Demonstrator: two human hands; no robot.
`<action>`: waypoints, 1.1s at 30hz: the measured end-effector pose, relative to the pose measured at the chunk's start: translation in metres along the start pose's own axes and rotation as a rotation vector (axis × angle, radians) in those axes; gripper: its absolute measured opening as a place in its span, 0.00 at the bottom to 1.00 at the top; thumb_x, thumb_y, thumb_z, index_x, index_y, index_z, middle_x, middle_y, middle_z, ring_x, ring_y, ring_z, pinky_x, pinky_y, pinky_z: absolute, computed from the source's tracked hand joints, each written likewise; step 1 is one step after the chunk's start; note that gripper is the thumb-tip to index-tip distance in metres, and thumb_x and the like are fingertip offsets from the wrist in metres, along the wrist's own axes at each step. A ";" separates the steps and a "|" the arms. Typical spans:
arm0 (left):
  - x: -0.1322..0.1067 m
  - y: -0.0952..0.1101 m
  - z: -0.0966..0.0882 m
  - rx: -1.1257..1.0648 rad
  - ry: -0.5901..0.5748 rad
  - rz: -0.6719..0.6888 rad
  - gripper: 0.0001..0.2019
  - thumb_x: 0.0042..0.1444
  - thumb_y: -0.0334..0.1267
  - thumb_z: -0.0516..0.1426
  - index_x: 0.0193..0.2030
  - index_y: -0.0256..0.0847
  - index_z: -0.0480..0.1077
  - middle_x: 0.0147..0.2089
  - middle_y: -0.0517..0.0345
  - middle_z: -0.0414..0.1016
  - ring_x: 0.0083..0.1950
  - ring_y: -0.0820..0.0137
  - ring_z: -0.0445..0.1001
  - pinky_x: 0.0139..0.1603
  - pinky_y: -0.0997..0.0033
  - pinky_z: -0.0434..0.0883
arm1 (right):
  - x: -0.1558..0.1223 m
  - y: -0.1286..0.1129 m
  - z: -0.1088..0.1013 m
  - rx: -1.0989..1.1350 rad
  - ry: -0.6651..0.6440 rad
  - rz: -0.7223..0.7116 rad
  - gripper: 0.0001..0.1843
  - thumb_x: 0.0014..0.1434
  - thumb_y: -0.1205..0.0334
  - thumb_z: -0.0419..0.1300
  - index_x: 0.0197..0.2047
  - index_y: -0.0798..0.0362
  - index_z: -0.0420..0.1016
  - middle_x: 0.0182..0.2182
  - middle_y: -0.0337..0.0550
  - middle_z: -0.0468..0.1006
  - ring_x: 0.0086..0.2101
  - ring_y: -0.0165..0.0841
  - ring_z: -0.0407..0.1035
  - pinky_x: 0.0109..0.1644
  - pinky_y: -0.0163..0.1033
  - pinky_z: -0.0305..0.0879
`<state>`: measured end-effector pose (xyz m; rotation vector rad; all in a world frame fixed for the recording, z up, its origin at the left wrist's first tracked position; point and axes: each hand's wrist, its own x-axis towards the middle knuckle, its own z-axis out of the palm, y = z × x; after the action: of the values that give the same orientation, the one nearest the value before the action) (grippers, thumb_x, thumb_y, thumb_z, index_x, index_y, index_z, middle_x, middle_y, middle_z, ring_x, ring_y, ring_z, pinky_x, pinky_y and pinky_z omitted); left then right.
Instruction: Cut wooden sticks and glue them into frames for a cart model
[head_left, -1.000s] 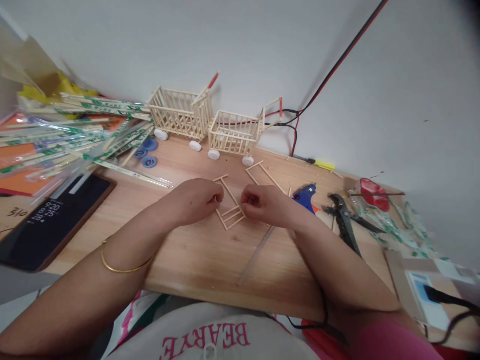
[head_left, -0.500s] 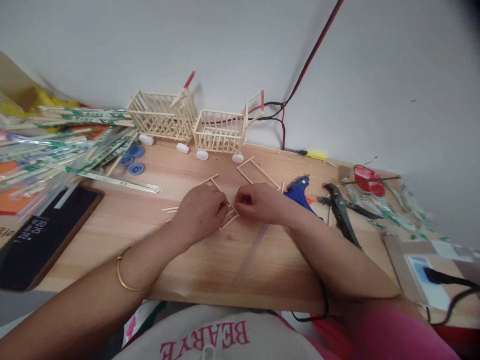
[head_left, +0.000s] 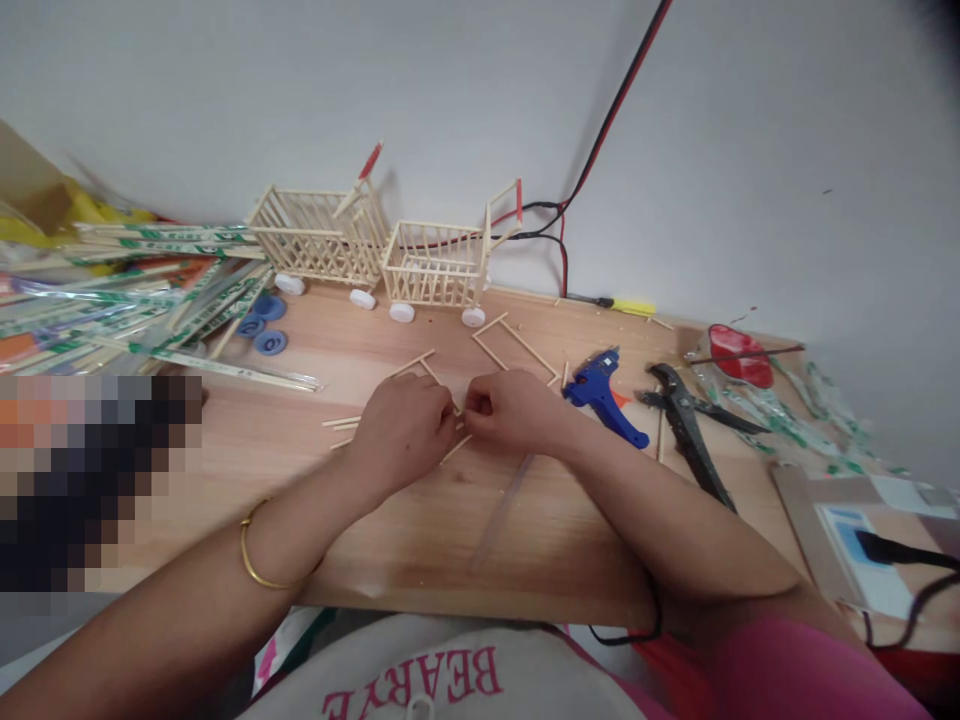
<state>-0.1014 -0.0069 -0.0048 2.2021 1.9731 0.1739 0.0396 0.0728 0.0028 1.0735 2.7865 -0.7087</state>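
Note:
My left hand (head_left: 407,422) is closed over a small frame of thin wooden sticks (head_left: 430,371) lying on the table, and it hides most of it. My right hand (head_left: 510,412) is curled in a pinch at the frame's right end, fingertips against those of the left. What lies between those right fingertips is hidden. Just beyond the right hand is a second, flat stick frame (head_left: 529,345). Loose wooden sticks (head_left: 341,422) poke out to the left of my left hand. To the right of my right hand lies a blue glue gun (head_left: 609,400).
Two small stick-built carts (head_left: 315,240) with white wheels stand against the wall. Packaged chopsticks (head_left: 180,310) and blue caps (head_left: 271,342) are at left. Black cutters (head_left: 686,430), a yellow pen (head_left: 632,308), plastic wrappers (head_left: 806,420) and a power strip (head_left: 859,560) are at right.
My right hand has moved slightly left, so its fingertips now meet my left hand at the frame's end. My left hand stays on the frame. The view has shifted slightly.

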 end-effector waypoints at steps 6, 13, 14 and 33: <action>0.000 0.002 -0.001 0.006 0.008 -0.024 0.12 0.53 0.36 0.49 0.25 0.39 0.71 0.28 0.52 0.74 0.33 0.63 0.71 0.33 0.65 0.61 | 0.000 -0.001 -0.001 -0.009 -0.011 0.003 0.09 0.48 0.62 0.54 0.27 0.53 0.75 0.25 0.41 0.76 0.26 0.29 0.65 0.29 0.33 0.51; -0.001 0.004 -0.003 -0.006 -0.002 -0.049 0.13 0.54 0.38 0.48 0.26 0.39 0.72 0.28 0.51 0.74 0.33 0.62 0.71 0.33 0.65 0.62 | -0.001 -0.002 -0.003 0.004 -0.038 0.002 0.09 0.49 0.64 0.54 0.27 0.54 0.75 0.25 0.42 0.76 0.26 0.29 0.65 0.29 0.32 0.52; -0.001 0.004 -0.003 -0.009 -0.005 -0.050 0.13 0.54 0.38 0.49 0.26 0.38 0.72 0.28 0.51 0.74 0.34 0.62 0.71 0.33 0.65 0.62 | -0.001 -0.002 -0.003 0.010 -0.036 -0.004 0.09 0.49 0.64 0.53 0.27 0.54 0.75 0.26 0.42 0.76 0.26 0.29 0.65 0.29 0.32 0.52; -0.005 0.003 -0.005 0.013 -0.036 -0.061 0.14 0.56 0.36 0.47 0.29 0.37 0.72 0.30 0.49 0.75 0.35 0.62 0.73 0.35 0.64 0.64 | -0.005 0.004 -0.023 0.204 -0.140 -0.072 0.09 0.52 0.65 0.52 0.30 0.56 0.73 0.25 0.38 0.72 0.27 0.27 0.62 0.29 0.32 0.54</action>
<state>-0.0996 -0.0119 0.0007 2.1345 2.0243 0.1123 0.0476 0.0824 0.0225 0.9152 2.6905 -1.0523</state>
